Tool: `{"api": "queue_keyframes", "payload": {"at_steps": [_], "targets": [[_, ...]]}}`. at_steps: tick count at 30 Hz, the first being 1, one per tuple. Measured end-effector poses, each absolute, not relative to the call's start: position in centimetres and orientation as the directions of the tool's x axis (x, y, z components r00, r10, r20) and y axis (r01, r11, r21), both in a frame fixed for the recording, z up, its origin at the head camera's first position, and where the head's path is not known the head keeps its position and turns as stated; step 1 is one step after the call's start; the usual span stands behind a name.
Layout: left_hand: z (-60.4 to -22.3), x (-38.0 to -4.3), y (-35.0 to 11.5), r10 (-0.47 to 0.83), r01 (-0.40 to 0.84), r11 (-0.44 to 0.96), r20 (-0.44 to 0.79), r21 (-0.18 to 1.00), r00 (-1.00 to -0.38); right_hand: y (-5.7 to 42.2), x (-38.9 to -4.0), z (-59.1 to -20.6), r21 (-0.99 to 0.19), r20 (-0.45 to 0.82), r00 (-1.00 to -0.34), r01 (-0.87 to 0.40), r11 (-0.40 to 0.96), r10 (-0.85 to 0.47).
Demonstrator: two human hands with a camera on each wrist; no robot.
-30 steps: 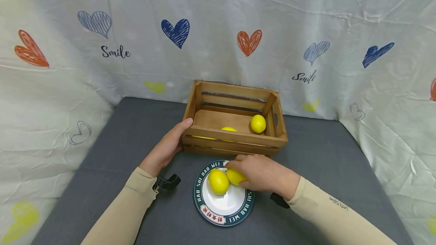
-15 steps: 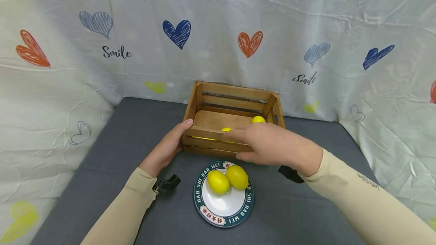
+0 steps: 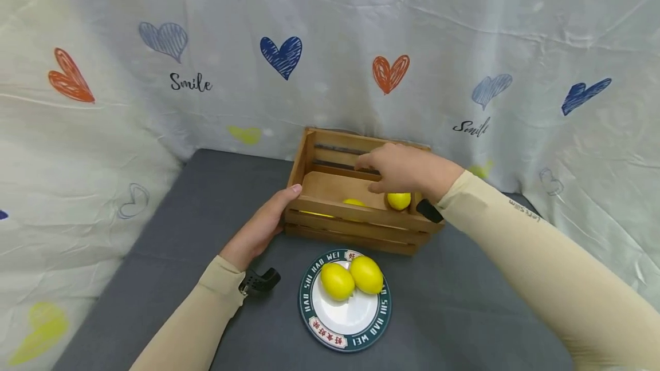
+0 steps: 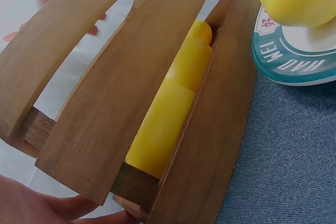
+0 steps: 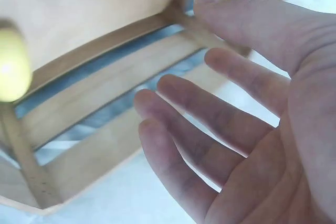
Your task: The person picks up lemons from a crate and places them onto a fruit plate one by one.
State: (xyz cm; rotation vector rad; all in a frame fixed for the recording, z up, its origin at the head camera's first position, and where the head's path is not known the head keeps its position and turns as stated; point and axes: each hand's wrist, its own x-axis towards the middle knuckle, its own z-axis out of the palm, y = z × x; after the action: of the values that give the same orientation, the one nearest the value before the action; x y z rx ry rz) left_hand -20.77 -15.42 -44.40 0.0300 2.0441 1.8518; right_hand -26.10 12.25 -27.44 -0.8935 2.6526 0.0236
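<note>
In the head view my left hand (image 3: 260, 227) grips the left end of a slatted wooden crate (image 3: 356, 228), thumb over its top edge. My right hand (image 3: 404, 169) hovers over the crate's right half with nothing in it; the right wrist view shows its fingers (image 5: 210, 114) loosely spread. Inside the crate, one lemon (image 3: 399, 201) sits by the right end and another lemon (image 3: 354, 202) peeks over the front slat. Through the slats in the left wrist view, yellow lemons (image 4: 165, 124) lie in a row. Two lemons (image 3: 337, 281) rest side by side on a round plate (image 3: 342, 318).
The green-rimmed plate stands just in front of the crate on a dark grey tablecloth (image 3: 206, 199). Behind the crate hangs a white curtain (image 3: 330, 16) printed with hearts. A black strap (image 3: 260, 281) hangs at the left wrist.
My right hand has let go of a lemon on the plate and moved up and away, over the crate. The left hand keeps its grip. The head view has shifted slightly.
</note>
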Motion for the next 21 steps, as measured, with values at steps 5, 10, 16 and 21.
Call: {"api": "queue_keyframes", "payload": {"at_steps": [5, 10, 16, 21], "targets": [[-44.4, -20.7, -15.4, 0.261, -0.244, 0.137, -0.273, 0.96, -0.926, 12.4, -29.0, -29.4, -0.057, -0.428, -0.741, -0.549, 0.834, -0.517], [-44.4, -20.7, -15.5, 0.257, -0.246, 0.136, -0.274, 0.96, -0.927, 12.6, -31.0, -31.3, -0.014, -0.52, -0.741, -0.49, 0.872, -0.425], [-44.4, -20.7, -15.5, 0.256, -0.233, 0.141, -0.263, 0.962, -0.93, 12.6, -32.3, -32.8, 0.054, -0.546, -0.759, -0.455, 0.889, -0.355], [-44.5, -20.8, -15.5, 0.25, -0.24, 0.147, -0.271, 0.96, -0.93, 13.1, -32.6, -33.5, 0.064, -0.59, -0.748, -0.42, 0.905, -0.305]]}}
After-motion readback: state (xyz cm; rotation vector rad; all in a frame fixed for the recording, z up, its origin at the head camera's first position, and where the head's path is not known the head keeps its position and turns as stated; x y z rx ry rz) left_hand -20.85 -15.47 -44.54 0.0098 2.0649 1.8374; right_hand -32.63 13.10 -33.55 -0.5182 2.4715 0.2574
